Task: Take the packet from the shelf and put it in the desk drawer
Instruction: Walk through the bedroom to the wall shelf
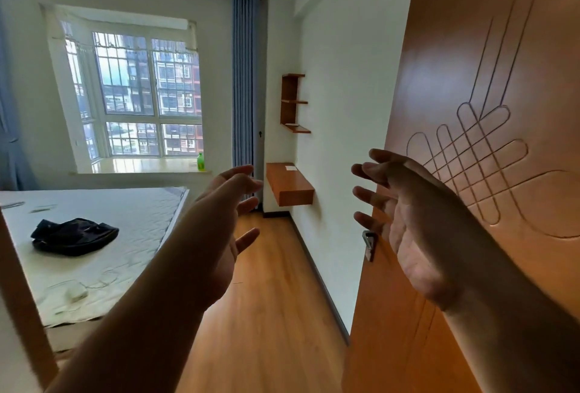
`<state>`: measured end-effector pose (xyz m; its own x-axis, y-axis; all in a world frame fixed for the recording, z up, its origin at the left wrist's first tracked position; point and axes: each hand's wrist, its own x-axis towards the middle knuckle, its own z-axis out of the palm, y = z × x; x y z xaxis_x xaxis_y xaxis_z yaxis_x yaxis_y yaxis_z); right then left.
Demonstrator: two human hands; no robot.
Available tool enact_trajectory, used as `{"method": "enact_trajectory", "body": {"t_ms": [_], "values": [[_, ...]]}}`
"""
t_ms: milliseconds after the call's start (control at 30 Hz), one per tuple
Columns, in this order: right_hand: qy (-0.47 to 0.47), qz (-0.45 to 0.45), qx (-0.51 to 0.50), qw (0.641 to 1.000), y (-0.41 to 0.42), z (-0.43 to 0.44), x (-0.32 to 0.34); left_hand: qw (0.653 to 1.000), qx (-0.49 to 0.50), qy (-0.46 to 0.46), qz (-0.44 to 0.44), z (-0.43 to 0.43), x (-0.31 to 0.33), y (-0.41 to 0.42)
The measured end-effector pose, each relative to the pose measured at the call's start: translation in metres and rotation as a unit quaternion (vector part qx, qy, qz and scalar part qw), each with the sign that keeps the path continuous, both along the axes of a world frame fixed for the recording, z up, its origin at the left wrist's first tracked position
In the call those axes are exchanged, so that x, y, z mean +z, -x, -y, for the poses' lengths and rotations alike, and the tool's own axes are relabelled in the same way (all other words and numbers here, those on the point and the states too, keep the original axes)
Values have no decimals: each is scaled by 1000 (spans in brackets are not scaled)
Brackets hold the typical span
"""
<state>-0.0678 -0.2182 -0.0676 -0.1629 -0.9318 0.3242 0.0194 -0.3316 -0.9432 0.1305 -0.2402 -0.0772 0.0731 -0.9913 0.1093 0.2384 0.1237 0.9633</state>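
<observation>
Your left hand [219, 220] is spread and empty; keep it free for the drawer. Ahead, the packet [292, 125] lies on the lowest shelf [296, 129], above the desk [288, 183]. Your right hand [405, 220], also open and empty, should take it after you walk closer.

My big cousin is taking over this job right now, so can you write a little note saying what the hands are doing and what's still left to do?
Left hand: open, holding nothing, raised in front.
Right hand: open, holding nothing, raised beside the open door.
Wall shelf is across the room in the corner; a small flat pale thing, probably the packet, lies on its bottom board.
The floating desk hangs below the shelf, with a white slip on top. Its drawer cannot be made out from here.
Done: nothing yet.
Left: walk over, take the packet, open the drawer, put it in.
</observation>
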Motion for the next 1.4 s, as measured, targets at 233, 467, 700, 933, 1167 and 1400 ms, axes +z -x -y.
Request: {"method": "enact_trajectory", "body": {"t_ms": [233,467,700,933,1167,1400], "values": [[-17,17,14,1000,7,58,-11,1000,4,-9,10,56,-13,4],[-31,24,44,998,34,137,-29,999,19,-5,38,126,-26,33],[-39,21,46,998,67,220,-47,998,43,-12,38,201,-42,72],[-47,0,58,997,85,280,-71,997,56,-22,41,254,-66,89],[-66,-23,64,996,83,329,-92,996,67,-40,40,301,-90,86],[-78,-30,34,996,59,393,-104,996,61,-52,24,370,-101,64]]}}
